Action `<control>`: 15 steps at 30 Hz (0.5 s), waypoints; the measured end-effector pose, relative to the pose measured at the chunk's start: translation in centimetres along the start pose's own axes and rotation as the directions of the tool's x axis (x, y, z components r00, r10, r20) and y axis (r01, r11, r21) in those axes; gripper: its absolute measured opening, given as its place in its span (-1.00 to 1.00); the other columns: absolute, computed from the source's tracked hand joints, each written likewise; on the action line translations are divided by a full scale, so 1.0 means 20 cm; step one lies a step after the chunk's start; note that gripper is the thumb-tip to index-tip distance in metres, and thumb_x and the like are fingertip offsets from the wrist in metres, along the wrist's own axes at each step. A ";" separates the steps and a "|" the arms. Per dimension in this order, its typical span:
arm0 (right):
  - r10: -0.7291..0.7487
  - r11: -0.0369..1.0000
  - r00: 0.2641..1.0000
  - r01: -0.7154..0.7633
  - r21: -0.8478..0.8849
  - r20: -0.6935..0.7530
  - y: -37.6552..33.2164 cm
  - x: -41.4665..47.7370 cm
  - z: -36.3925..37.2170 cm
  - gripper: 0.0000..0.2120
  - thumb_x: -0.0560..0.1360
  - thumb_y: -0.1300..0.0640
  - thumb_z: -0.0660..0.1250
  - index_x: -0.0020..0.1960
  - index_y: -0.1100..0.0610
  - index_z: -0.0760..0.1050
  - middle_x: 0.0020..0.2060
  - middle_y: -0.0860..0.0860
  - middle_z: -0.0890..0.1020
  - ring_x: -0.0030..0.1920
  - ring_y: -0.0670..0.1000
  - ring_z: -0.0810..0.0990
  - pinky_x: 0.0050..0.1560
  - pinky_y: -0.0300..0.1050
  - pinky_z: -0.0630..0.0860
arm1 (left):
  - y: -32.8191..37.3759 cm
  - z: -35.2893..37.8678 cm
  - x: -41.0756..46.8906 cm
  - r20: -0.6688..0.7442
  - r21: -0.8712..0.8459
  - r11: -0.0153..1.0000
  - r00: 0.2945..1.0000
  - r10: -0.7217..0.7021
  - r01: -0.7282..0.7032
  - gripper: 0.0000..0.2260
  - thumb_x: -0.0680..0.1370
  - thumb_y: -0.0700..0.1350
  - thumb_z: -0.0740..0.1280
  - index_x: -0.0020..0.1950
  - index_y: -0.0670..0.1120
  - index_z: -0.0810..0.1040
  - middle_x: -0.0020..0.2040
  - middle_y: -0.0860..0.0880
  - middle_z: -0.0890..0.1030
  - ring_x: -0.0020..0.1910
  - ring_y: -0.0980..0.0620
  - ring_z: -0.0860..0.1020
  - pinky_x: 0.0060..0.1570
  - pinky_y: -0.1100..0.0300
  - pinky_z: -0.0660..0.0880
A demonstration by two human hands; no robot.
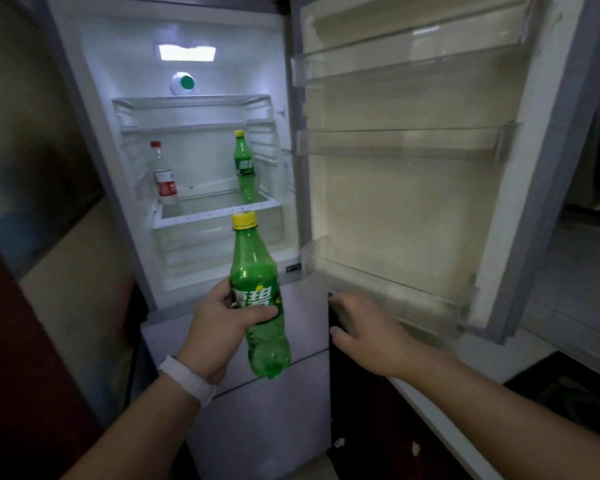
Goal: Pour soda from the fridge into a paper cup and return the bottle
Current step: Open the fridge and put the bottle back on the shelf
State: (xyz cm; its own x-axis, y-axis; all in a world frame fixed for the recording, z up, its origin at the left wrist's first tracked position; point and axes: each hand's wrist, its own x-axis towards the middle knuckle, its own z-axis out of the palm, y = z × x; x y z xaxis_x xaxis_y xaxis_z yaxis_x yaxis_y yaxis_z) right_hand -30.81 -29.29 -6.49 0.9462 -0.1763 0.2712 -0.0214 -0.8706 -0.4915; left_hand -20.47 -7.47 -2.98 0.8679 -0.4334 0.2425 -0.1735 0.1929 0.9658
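Observation:
My left hand [219, 327] grips a green soda bottle [257, 278] with a yellow cap, upright in front of the open fridge [201, 81], below its lit compartment. The cap is on. My right hand [364, 327] reaches toward the bottom edge of the open fridge door [413, 202], fingers spread and holding nothing. On the lower shelf [219, 213] inside stand a second green soda bottle [245, 168] at the right and a clear bottle with a red cap and red label [163, 178] at the left. No paper cup is in view.
The door swings out to the right, with three clear door bins [406, 143] that hold nothing. A grey lower fridge drawer front [257, 410] lies below my hands. A white counter edge [430, 403] and dark cooktop [568, 389] sit at the lower right; a dark panel stands left.

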 end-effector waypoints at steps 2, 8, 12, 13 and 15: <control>-0.009 0.998 0.988 0.000 0.056 0.154 -0.11 0.02 0.09 -0.42 0.52 -0.12 0.28 0.48 -0.01 0.25 0.37 -0.09 0.40 0.30 -0.11 0.41 0.26 -0.22 0.36 | 0.00 -0.08 -0.03 -0.033 -0.006 1.000 0.999 -0.008 0.008 -0.51 0.18 -0.34 0.55 0.08 -0.13 0.62 -0.02 -0.13 0.70 -0.03 -0.15 0.64 -0.01 -0.08 0.59; -0.088 0.902 0.887 -0.122 0.414 0.453 -0.39 0.14 0.29 -0.38 0.48 -0.12 0.40 0.46 -0.06 0.25 0.29 -0.14 0.44 0.17 -0.14 0.56 0.17 -0.15 0.55 | -0.01 -0.24 -0.07 -0.121 0.013 1.000 0.992 -0.024 0.026 -0.57 0.21 -0.33 0.57 0.03 -0.08 0.64 -0.04 -0.12 0.71 -0.02 -0.15 0.65 0.01 -0.09 0.59; -0.083 0.866 0.882 -0.167 0.471 0.464 -0.46 0.24 0.41 -0.46 0.39 -0.16 0.40 0.31 -0.09 0.37 0.17 -0.16 0.53 0.10 -0.12 0.60 0.19 -0.04 0.56 | -0.04 -0.32 -0.04 -0.164 0.022 0.999 0.986 -0.039 0.044 -0.61 0.28 -0.44 0.51 0.02 -0.11 0.63 -0.08 -0.10 0.71 -0.09 -0.09 0.65 -0.06 -0.02 0.60; -0.078 0.847 0.879 -0.190 0.497 0.470 -0.46 0.27 0.44 -0.49 0.39 -0.13 0.41 0.29 -0.07 0.38 0.16 -0.14 0.54 0.10 -0.10 0.61 0.19 -0.03 0.56 | -0.04 -0.33 -0.02 -0.169 0.023 0.999 0.985 -0.044 0.048 -0.61 0.28 -0.45 0.50 0.03 -0.12 0.63 -0.09 -0.10 0.71 -0.10 -0.08 0.65 -0.08 0.00 0.60; -0.073 0.789 0.861 -0.260 0.557 0.504 -0.47 0.33 0.49 -0.59 0.45 -0.01 0.41 0.26 -0.03 0.40 0.15 -0.06 0.56 0.12 -0.04 0.61 0.17 -0.05 0.58 | -0.05 -0.36 0.03 -0.185 0.023 0.998 0.981 -0.052 0.057 -0.62 0.29 -0.47 0.48 0.03 -0.14 0.62 -0.10 -0.11 0.70 -0.11 -0.08 0.65 -0.11 0.02 0.60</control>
State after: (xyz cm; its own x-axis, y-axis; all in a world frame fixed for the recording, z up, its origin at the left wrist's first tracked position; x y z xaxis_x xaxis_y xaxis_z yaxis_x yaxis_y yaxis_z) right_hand -21.10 -17.81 -8.25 0.9786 0.1429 -0.1482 -0.0830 -0.3848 -0.9193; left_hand -16.36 -1.60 -4.37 0.9470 -0.2720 0.1711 -0.1345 0.1481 0.9798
